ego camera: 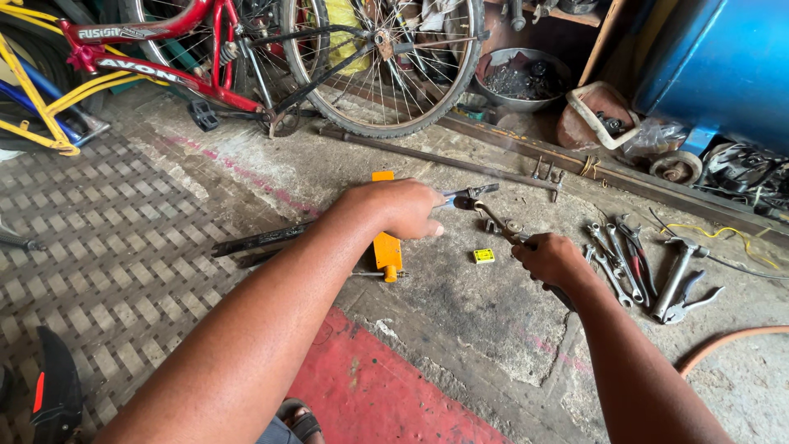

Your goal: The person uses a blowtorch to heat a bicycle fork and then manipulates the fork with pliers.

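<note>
On the floor point(460, 329), the left hand point(403, 208) has its fingers clamped on a wrench point(468, 194) while the right hand point(552, 259) grips the metal part point(501, 224), keeping it steady near the spanners point(620, 259).

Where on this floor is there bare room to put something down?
Bare concrete lies between the yellow box and the red patch, and on the mat at left. It is crowded by the spanners and under the bicycle.

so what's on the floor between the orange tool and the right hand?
Head view: a small yellow box lies on bare concrete between the orange tool and the right hand, touching neither.
</note>
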